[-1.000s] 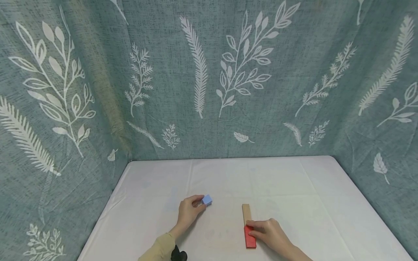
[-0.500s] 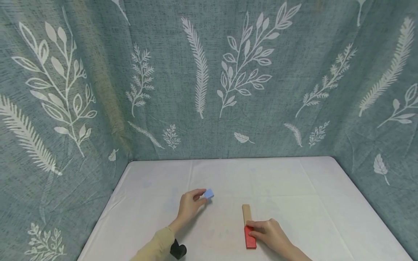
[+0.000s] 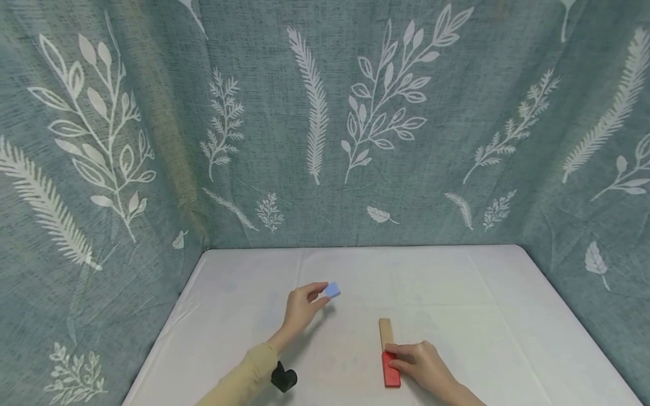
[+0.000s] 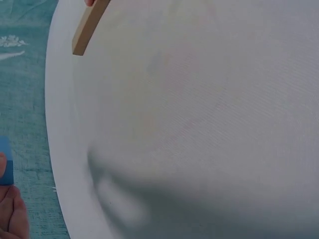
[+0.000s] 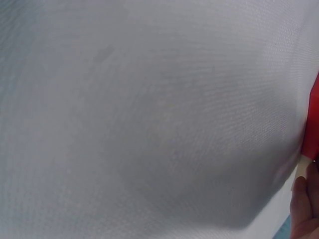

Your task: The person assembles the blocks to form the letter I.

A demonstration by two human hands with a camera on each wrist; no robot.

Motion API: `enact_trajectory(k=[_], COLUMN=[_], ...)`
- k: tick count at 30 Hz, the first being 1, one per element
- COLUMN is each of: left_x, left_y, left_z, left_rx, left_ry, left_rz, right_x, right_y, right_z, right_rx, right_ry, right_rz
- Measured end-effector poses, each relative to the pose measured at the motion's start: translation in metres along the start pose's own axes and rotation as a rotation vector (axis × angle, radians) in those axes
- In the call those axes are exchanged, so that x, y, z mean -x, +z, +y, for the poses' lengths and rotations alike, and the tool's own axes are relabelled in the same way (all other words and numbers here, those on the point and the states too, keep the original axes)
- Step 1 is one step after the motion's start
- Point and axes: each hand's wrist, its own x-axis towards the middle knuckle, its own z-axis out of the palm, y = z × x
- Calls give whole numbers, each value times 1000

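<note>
My left hand (image 3: pixel 301 307) pinches a small light-blue block (image 3: pixel 332 290) between thumb and fingers, above the white cloth, where the hand's shadow falls. At the left edge of the left wrist view the blue block (image 4: pixel 6 162) shows between the fingertips. My right hand (image 3: pixel 424 363) grips a red block (image 3: pixel 391 375) lying on the cloth, its fingertips near that block's far end. A plain wooden strip (image 3: pixel 385 332) lies end to end with the red block, pointing away from me; the fingers partly cover where they meet. The right wrist view catches only part of the red block (image 5: pixel 313 124).
A white cloth covers the table (image 3: pixel 457 304). A grey-green curtain (image 3: pixel 335 129) with a leaf print hangs behind it and at both sides. A black device (image 3: pixel 283 378) sits at the left wrist, beside the beige sleeve (image 3: pixel 244 375).
My left hand has moved away from me and slightly right, carrying the blue block higher. My right hand, the red block and the wooden strip have stayed in place.
</note>
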Motion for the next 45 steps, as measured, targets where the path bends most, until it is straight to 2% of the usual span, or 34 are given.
enact_trajectory(k=[7,15,22,28,34,40,45], left_x=[-3,-1,-4,-10,-19,-27,-31], left_y=[5,13,17,18,20,26,35], left_z=[11,24,31,34,43,52,57], left_rx=[36,61,35,9,-1,11,12], left_ry=[14,59,81,112,132,144,149], left_rz=[-2,-27,-41,-57,-85,-110,-125], right_x=[-1,-1,-1,0,0,-1,-2], right_y=[-1,0,0,0,0,0,0], right_z=[-1,-1,0,0,-1,-1,-2], right_rx=[-9,-2,-1,5,8,14,9], right_ry=[25,23,14,2,27,15,46], right_rz=[-14,-17,-12,-3,-19,-19,-39])
